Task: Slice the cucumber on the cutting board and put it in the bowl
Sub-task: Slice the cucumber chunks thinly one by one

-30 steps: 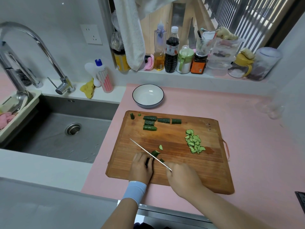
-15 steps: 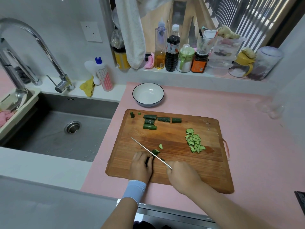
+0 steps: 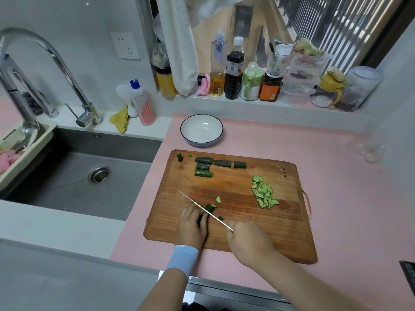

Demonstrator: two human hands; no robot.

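Left hand (image 3: 192,225): grip pressed down on the cucumber piece (image 3: 210,207), near edge of the cutting board (image 3: 235,241).
Right hand (image 3: 249,242): grip closed around the knife (image 3: 202,208), blade across that piece.
Bowl (image 3: 201,130): on the counter (image 3: 336,176), far side.

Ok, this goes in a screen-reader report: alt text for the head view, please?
A person's left hand steadies a cucumber piece on a wooden cutting board while the right hand slices it with a knife. Cut slices lie piled right; the white bowl behind is empty.
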